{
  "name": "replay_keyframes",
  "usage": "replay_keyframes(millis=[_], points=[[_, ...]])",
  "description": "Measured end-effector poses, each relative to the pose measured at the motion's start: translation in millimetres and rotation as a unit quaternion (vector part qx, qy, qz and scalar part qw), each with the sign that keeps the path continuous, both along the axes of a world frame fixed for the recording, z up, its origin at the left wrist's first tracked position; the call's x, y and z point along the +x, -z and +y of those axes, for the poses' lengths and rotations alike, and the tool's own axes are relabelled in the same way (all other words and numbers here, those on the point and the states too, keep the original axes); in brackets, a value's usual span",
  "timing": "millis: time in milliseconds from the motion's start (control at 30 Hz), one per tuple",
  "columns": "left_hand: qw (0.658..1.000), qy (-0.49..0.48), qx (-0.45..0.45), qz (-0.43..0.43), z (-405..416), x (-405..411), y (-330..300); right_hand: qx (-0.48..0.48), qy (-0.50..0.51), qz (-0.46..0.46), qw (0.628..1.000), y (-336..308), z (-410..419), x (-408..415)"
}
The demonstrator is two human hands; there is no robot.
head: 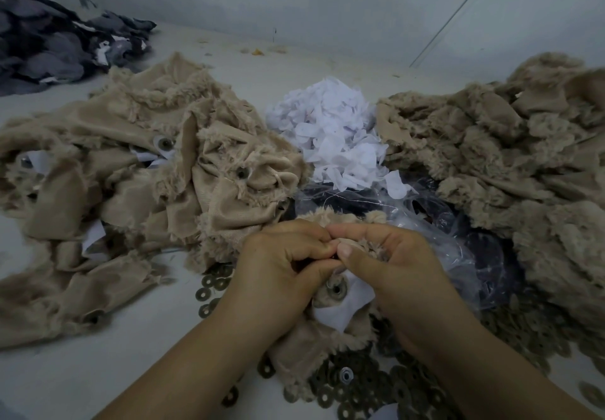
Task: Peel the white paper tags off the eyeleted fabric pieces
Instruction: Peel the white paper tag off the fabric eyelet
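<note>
Tan, furry-edged fabric fills the head view, and one small piece of it [322, 331] lies at the bottom centre between both hands. Its long axis runs roughly from the lower left up toward the fingers, and its smooth side faces up. A metal eyelet [337, 289] sits near its upper end, with a white paper tag [337, 313] stuck around and below that eyelet. The left hand [281, 265] has its fingers curled and pinches the upper edge of the piece. The right hand [389, 262] pinches the same edge, thumb against forefinger, and the two hands' fingertips touch.

A heap of tan fabric pieces [131, 170] with eyelets and white tags lies to the left, and another fluffy heap [510, 157] lies to the right. Between them, beyond the hands, is a mound of loose white paper tags [337, 134]. A clear plastic bag [442, 233] lies just right of the hands. Loose metal washers [360, 387] are scattered on the pale table [108, 373] under the forearms. Dark grey fabric [55, 39] is piled at the far left.
</note>
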State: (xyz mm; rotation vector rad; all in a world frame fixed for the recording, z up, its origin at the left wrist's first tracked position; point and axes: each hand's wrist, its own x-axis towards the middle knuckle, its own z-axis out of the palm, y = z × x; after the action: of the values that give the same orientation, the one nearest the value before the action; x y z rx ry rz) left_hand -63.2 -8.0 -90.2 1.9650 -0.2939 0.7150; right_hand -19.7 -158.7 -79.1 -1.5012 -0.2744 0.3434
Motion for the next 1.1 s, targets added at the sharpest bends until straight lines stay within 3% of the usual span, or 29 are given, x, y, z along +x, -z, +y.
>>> replay_keyframes(millis=[133,267,400,500,567,667,800,900,967,1100], points=[[1.000,-0.003,-0.005,0.004,1,1,1,0.014,-0.014,-0.007,1.000,1,-1,0],[0.999,-0.009,-0.022,0.040,3,0,-4,0.076,-0.016,0.043,0.996,0,0,4],[0.995,-0.047,-0.001,0.082,8,-9,-15,0.113,-0.008,0.079,0.991,-6,-4,10],[0.988,-0.039,0.068,0.136,5,-12,-20,0.152,-0.047,0.116,0.980,-11,0,8],[0.986,-0.076,0.087,0.117,3,-12,-25,0.154,-0.043,0.107,0.981,-13,0,6],[0.989,-0.128,0.042,0.053,6,-11,-37,0.062,-0.056,0.014,0.996,-14,-3,5],[0.996,-0.080,0.032,0.024,0,-9,-52,0.003,-0.150,-0.088,0.985,-15,0,-3],[0.994,-0.066,0.087,-0.011,-4,-5,-59,0.002,-0.128,-0.076,0.989,-17,3,-2],[0.982,-0.097,0.147,-0.071,-2,3,-64,-0.026,-0.100,-0.067,0.992,-16,4,0],[0.959,-0.180,0.193,-0.098,26,29,-81,-0.082,-0.048,-0.051,0.994,-15,2,3]])
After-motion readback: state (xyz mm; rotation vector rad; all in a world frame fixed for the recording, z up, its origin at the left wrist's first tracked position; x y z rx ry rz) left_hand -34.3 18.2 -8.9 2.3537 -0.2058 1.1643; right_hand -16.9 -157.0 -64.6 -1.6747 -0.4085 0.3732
